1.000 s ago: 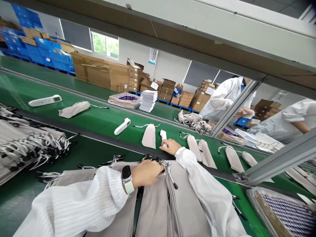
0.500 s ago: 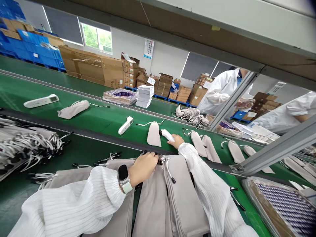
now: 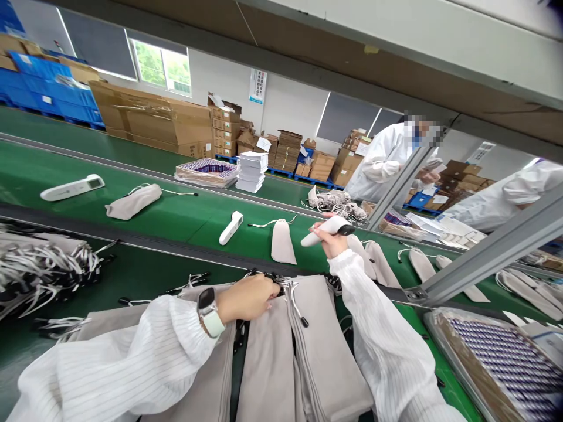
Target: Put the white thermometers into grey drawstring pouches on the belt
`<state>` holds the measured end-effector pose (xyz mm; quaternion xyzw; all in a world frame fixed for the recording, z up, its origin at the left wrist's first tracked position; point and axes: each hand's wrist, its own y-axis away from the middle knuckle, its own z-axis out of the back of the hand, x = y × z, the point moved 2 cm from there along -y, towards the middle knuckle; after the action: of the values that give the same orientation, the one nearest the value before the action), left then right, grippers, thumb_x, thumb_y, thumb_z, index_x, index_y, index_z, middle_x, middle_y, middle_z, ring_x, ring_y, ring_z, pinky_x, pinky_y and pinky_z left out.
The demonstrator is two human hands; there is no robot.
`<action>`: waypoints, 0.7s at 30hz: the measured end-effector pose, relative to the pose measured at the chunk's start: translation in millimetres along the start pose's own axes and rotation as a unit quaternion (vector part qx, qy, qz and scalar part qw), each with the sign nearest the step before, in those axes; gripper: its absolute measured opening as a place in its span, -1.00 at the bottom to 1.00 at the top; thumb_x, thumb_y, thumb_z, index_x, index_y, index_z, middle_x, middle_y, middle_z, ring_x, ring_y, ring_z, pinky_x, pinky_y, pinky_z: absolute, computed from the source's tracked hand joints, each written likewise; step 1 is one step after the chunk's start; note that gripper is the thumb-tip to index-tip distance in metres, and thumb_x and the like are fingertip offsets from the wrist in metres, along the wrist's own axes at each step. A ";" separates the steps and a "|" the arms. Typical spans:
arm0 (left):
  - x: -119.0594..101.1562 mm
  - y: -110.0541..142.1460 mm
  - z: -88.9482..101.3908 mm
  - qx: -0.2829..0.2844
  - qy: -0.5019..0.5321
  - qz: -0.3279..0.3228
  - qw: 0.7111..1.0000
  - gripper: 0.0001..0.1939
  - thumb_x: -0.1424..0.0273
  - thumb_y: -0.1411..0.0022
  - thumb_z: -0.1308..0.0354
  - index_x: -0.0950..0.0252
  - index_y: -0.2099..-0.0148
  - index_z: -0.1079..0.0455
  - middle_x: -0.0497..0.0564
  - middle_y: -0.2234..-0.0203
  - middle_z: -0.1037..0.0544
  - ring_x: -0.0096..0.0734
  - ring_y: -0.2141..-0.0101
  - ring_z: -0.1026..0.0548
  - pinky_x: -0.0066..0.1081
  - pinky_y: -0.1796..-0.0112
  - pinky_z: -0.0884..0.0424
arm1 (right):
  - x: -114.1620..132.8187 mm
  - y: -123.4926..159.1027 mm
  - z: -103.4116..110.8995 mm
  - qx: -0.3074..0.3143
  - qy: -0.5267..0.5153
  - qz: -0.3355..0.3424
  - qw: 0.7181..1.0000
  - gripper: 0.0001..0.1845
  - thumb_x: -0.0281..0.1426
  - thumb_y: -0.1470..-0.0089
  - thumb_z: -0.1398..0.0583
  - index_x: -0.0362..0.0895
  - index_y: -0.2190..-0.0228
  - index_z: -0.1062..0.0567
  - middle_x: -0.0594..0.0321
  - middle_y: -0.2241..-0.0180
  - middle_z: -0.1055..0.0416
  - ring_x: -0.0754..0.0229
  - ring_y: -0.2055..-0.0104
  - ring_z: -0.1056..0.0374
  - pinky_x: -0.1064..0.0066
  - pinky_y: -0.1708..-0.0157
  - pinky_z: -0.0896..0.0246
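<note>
My right hand is closed around a white infrared thermometer, held above the green belt with its dark end to the right. My left hand, with a watch on its wrist, has its fingers curled at the corded mouth of a grey drawstring pouch; its fingertips are partly hidden. Beside that pouch lies a stack of similar pouches. On the belt, a second thermometer rests left of a drawstring pouch.
Farther left on the belt lie another thermometer and a filled-looking pouch. A heap of corded pouches stands at left. A metal post and a tray of patterned small items are at right. Co-workers stand beyond.
My right hand has lifted the thermometer off the belt, up and to the right, and its dark end now points right. My left hand stays at the pouch mouth.
</note>
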<state>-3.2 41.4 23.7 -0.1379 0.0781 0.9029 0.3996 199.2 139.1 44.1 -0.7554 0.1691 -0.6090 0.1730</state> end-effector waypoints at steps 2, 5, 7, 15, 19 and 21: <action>0.8 0.0 11.5 0.037 0.033 -0.028 0.998 -0.87 0.45 -0.05 -0.05 0.31 0.50 -0.17 -0.10 0.58 -0.34 -0.43 0.45 -0.33 -0.51 0.45 -0.17 | -3.1 9.9 3.4 0.020 0.050 -0.004 0.999 -0.63 -0.43 0.41 -0.31 -0.10 0.45 -0.31 0.37 0.54 -0.34 0.23 0.44 -0.33 0.26 0.29 -0.26; 3.0 2.8 32.1 0.042 0.118 -0.041 0.991 -0.84 0.35 -0.12 0.02 0.30 0.47 -0.17 -0.15 0.60 -0.28 -0.54 0.53 -0.24 -0.56 0.52 -0.09 | -26.0 24.5 14.4 0.087 0.130 -0.125 0.980 -0.69 -0.37 0.42 -0.31 -0.16 0.53 -0.35 0.30 0.55 -0.36 0.15 0.42 -0.35 0.25 0.31 -0.25; 3.7 6.0 43.5 0.013 0.164 -0.028 0.986 -0.81 0.31 -0.16 0.08 0.29 0.44 -0.16 -0.16 0.61 -0.24 -0.56 0.56 -0.18 -0.56 0.53 -0.05 | -36.8 29.6 21.6 0.088 0.127 -0.189 0.970 -0.65 -0.34 0.44 -0.32 -0.18 0.51 -0.36 0.29 0.57 -0.36 0.13 0.43 -0.37 0.23 0.32 -0.25; -11.4 11.4 47.8 -0.048 0.175 0.036 0.983 -0.72 0.17 -0.13 0.03 0.28 0.45 -0.15 -0.17 0.65 -0.17 -0.55 0.60 -0.12 -0.53 0.58 0.02 | 35.9 24.9 -4.9 0.004 -0.140 -0.108 0.984 -0.40 -0.29 0.16 -0.22 0.18 0.11 -0.06 0.43 0.39 -0.35 0.27 0.39 -0.35 0.24 0.33 -0.28; -24.5 12.8 50.9 -0.031 0.193 -0.007 0.981 -0.76 0.21 -0.17 0.09 0.28 0.40 -0.18 -0.14 0.55 -0.26 -0.53 0.54 -0.20 -0.54 0.52 -0.06 | 56.6 36.2 -28.1 0.010 -0.196 -0.105 0.975 -0.48 -0.30 0.13 -0.21 0.16 0.15 -0.08 0.43 0.38 -0.31 0.32 0.34 -0.33 0.34 0.30 -0.27; -29.3 13.3 52.8 -0.039 0.194 -0.024 0.980 -0.80 0.29 -0.20 0.12 0.29 0.39 -0.17 -0.12 0.48 -0.27 -0.51 0.46 -0.23 -0.54 0.45 -0.11 | 55.0 41.0 -35.3 0.015 -0.201 -0.108 0.973 -0.54 -0.28 0.13 -0.20 0.12 0.20 -0.10 0.43 0.38 -0.29 0.32 0.33 -0.33 0.36 0.31 -0.27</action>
<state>-4.0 25.2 83.4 -0.3276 0.1149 0.8515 0.3929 173.9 75.3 79.3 -0.8736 0.0392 -0.4619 0.1482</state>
